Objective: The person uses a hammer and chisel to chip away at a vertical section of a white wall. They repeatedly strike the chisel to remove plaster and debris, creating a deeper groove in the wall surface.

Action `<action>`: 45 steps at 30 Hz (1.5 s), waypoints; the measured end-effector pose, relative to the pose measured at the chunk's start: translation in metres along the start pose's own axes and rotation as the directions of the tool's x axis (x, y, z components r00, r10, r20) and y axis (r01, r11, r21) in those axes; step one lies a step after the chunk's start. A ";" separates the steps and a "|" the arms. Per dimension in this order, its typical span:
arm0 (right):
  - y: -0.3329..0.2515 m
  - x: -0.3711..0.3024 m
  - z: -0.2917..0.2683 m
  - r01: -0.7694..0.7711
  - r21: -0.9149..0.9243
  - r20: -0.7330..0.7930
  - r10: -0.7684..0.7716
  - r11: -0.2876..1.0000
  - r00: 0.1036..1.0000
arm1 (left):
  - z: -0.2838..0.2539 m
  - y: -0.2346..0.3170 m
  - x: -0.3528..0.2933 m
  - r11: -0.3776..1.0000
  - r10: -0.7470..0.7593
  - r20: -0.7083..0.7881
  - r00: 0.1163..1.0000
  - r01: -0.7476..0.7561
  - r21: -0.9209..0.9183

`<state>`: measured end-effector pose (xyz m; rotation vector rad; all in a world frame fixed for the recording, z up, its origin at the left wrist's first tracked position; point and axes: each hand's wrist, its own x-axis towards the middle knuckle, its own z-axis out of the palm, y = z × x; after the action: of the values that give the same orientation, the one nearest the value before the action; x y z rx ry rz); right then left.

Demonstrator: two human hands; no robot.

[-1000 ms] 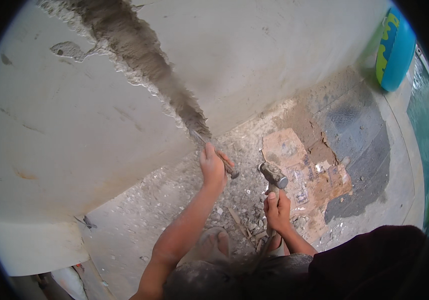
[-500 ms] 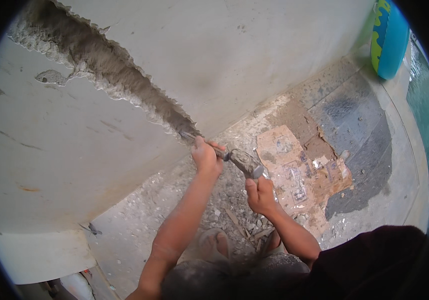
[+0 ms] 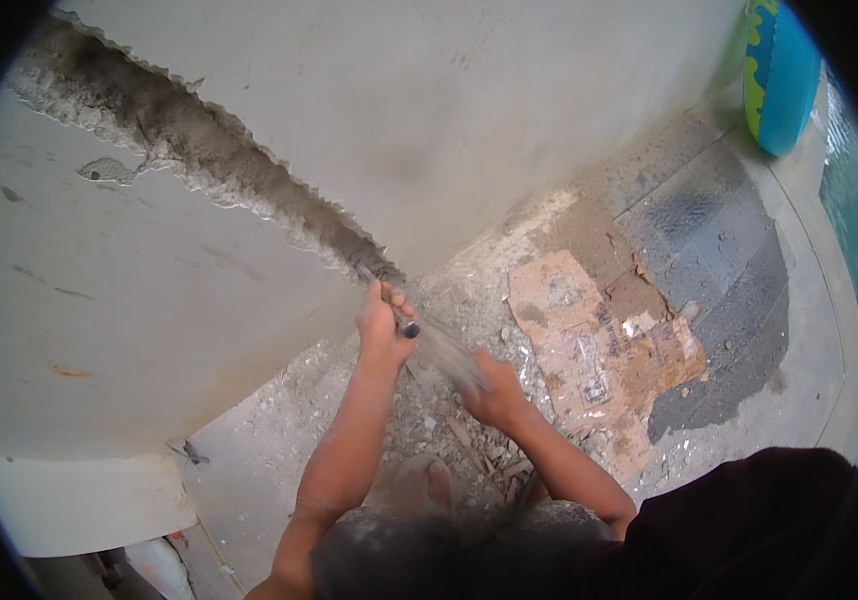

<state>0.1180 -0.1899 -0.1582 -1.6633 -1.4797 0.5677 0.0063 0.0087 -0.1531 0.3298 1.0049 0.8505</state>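
Observation:
A rough groove [image 3: 239, 160] runs diagonally down the pale plastered wall [image 3: 399, 130] to the wall's foot. At its lower end, my left hand [image 3: 381, 325] is closed round a chisel [image 3: 409, 329], whose tip points into the groove and whose dark struck end faces back toward me. Just to the right, my right hand [image 3: 497, 392] grips a hammer [image 3: 449, 355]. The hammer is smeared by motion, and its head cannot be made out clearly. It is apart from the chisel's end or close beside it; the blur hides which.
Broken plaster and rubble [image 3: 459, 425] lie on the floor around my sandalled feet. A torn, flattened cardboard sheet [image 3: 574, 345] is to the right, beside a dark grey floor patch [image 3: 724, 290]. A blue and green inflatable ring [image 3: 787, 85] stands at the far right.
The hammer, sharp at the chisel's end before, is now a blur down and left of there. Both hands have shifted left, and the chisel's struck end has come into plain sight.

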 end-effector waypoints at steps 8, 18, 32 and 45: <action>0.011 -0.001 0.026 0.255 0.135 -0.024 -0.254 0.958 0.967 | -0.016 0.010 0.009 0.993 -0.047 0.051 0.998 0.041 0.106; -0.017 0.006 0.015 -0.022 0.083 0.131 0.011 0.996 0.991 | -0.033 0.016 0.010 0.997 -0.077 0.218 0.973 0.079 0.000; -0.001 -0.008 0.033 0.345 0.085 -0.058 -0.341 0.935 0.938 | -0.022 0.009 -0.001 0.992 -0.119 0.142 0.983 0.111 0.064; -0.027 -0.038 0.003 -0.297 0.358 0.079 0.288 0.885 0.954 | -0.140 0.031 -0.051 0.718 -0.195 0.087 0.977 0.082 0.692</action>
<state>0.0920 -0.2259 -0.1450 -1.5871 -1.0586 0.9709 -0.1400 -0.0275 -0.1769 0.9320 1.1582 0.2689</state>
